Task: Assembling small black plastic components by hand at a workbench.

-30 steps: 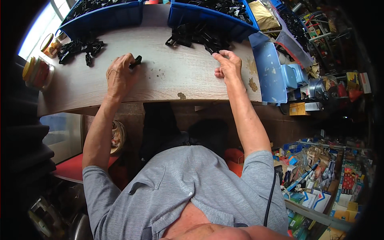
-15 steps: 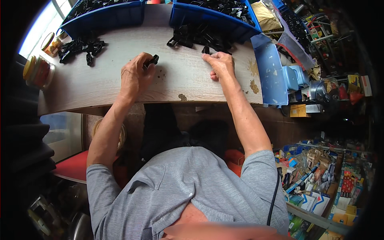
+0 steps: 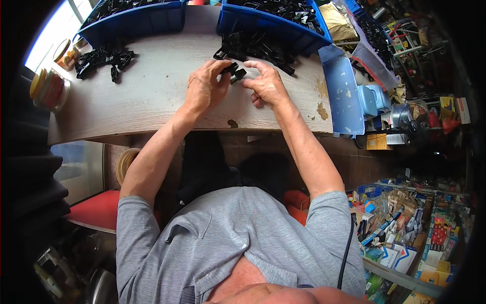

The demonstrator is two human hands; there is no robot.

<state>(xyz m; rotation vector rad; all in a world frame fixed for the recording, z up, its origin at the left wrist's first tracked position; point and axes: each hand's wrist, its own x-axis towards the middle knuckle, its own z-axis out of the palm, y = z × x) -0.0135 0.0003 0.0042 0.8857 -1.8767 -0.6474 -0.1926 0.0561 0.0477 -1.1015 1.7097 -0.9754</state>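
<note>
My left hand is closed on a small black plastic part, held above the middle of the table, its near portion hidden by my fingers. Facing it from the right, my right hand has its index finger and thumb apart, their tips close to the part; whether they touch it I cannot tell. Behind my right hand lies a pile of similar black parts. A smaller heap of black parts rests at the table's left.
Two blue bins, one at the left and one at the right, stand full of black parts along the far side. Lidded jars sit at the left edge of the worn table. A light-blue plastic tray adjoins its right edge.
My left hand has moved right with the black part, toward my right hand. The right hand has drawn slightly left from the pile, and its index finger and thumb have spread.
</note>
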